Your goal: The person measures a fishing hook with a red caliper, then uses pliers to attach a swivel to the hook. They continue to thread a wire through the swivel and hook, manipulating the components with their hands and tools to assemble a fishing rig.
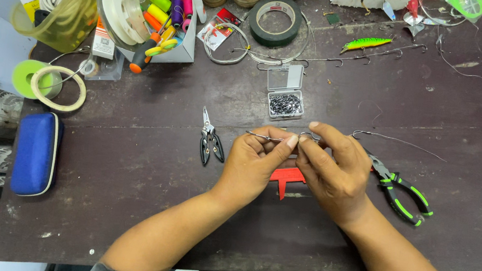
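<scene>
While both hands meet over the middle of the dark tabletop, the left hand pinches a thin wire rig between thumb and forefinger, its grip closed on the left end. The right hand closes its fingertips on the same wire just beside, near a hook. Small black pliers lie left; green-handled pliers lie right; a red tool shows beneath the hands.
</scene>
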